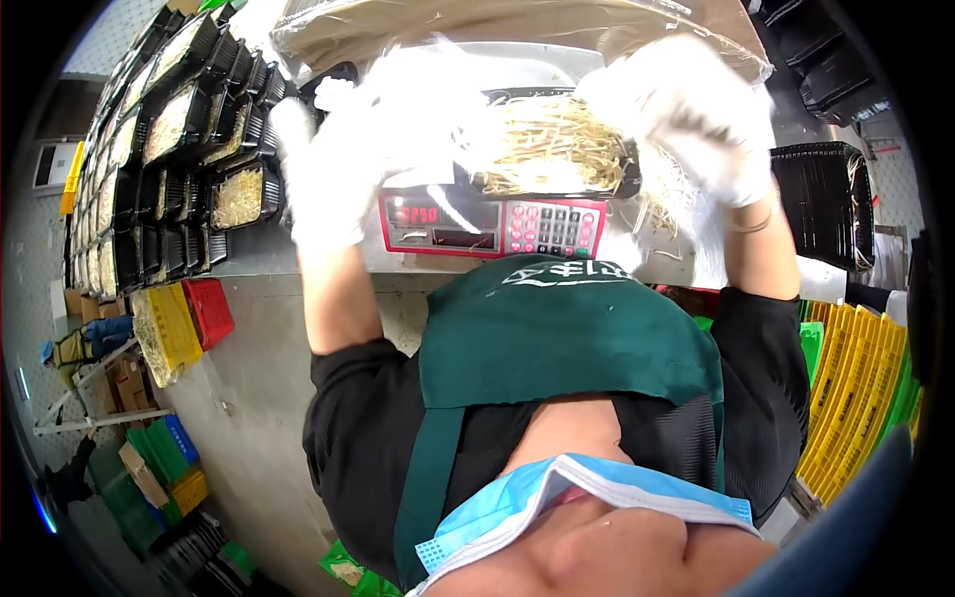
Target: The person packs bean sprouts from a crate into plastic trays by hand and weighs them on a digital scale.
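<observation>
A black plastic tray filled with pale bean sprouts lies on a scale with a red-edged panel and a lit red display. My left hand, in a white glove, is left of the tray. One of its fingers stands apart; glare washes out the others. My right hand, also gloved, is at the tray's right end, slightly blurred, with its fingers curled in. Whatever they hold, if anything, is hidden. Loose sprouts lie just below it.
Stacked black trays of sprouts rise at the left. Empty black trays stand at the right, above yellow crates. Clear plastic wrapping lies along the back. Yellow and red crates are at lower left, near another person.
</observation>
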A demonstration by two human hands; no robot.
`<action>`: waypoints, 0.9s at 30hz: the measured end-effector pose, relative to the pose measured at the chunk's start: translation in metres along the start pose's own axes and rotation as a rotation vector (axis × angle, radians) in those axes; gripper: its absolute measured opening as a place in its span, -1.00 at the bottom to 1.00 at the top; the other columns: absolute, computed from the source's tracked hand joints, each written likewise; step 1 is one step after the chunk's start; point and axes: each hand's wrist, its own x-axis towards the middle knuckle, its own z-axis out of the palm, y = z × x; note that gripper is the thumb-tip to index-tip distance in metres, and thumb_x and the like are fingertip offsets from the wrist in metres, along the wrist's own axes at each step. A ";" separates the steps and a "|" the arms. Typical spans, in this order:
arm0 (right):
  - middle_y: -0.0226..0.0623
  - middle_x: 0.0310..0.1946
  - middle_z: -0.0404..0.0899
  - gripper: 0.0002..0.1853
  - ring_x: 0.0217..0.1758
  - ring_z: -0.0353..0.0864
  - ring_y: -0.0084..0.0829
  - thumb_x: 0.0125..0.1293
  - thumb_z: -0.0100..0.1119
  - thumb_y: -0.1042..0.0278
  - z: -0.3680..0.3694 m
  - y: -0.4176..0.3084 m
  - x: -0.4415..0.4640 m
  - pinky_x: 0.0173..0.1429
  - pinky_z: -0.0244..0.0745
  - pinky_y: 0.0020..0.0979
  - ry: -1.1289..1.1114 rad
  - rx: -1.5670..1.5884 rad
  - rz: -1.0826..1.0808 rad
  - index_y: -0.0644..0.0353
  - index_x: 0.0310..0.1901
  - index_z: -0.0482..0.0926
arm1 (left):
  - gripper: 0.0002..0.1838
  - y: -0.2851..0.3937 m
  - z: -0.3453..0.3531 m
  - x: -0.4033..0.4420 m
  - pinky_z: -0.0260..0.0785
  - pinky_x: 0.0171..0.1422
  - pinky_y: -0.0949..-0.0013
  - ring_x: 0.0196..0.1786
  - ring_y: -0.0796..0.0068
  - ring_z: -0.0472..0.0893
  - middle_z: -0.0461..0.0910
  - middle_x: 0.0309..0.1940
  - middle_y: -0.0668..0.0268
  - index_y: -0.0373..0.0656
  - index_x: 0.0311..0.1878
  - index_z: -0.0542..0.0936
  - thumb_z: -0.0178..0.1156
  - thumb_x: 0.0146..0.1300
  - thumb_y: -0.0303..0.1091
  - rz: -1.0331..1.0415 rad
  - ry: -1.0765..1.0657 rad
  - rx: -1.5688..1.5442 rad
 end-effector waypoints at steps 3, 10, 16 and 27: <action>-0.23 -0.05 0.54 -0.71 -0.01 0.52 -0.42 0.19 0.21 0.45 0.007 -0.005 -0.008 0.07 0.45 -0.36 -0.119 -0.068 -0.299 0.22 -0.03 0.53 | -0.24 -0.022 0.059 0.030 0.60 -0.18 0.31 -0.02 0.15 0.62 0.40 0.17 -0.14 -0.47 0.28 0.24 0.21 0.21 -0.06 0.276 0.219 0.943; -0.18 0.20 0.42 -0.57 0.16 0.46 -0.48 0.33 0.04 0.45 0.068 0.002 -0.053 0.20 0.37 -0.48 0.423 0.467 0.363 0.27 0.23 0.38 | -0.61 -0.066 0.003 0.016 0.44 0.11 0.33 -0.05 0.36 0.59 0.58 -0.10 0.08 -0.42 0.09 0.45 0.18 0.23 -0.43 0.464 0.235 0.988; -0.15 -0.16 0.61 -0.74 -0.05 0.57 -0.25 0.25 0.15 0.20 0.053 0.084 -0.039 0.10 0.42 -0.37 0.246 -0.496 0.317 0.15 -0.14 0.65 | -0.70 -0.068 -0.040 0.069 0.39 0.14 0.35 0.02 0.32 0.55 0.56 -0.07 0.10 -0.34 0.03 0.51 0.14 0.24 -0.45 0.425 0.375 1.305; -0.21 -0.12 0.61 -0.67 -0.11 0.61 -0.44 0.30 0.17 0.34 0.074 0.144 -0.076 0.01 0.56 -0.40 0.375 1.069 0.833 0.40 0.00 0.51 | -0.68 -0.083 -0.070 0.075 0.33 0.19 0.31 0.06 0.27 0.51 0.55 -0.03 0.13 -0.28 0.03 0.53 0.12 0.22 -0.38 0.334 0.509 1.213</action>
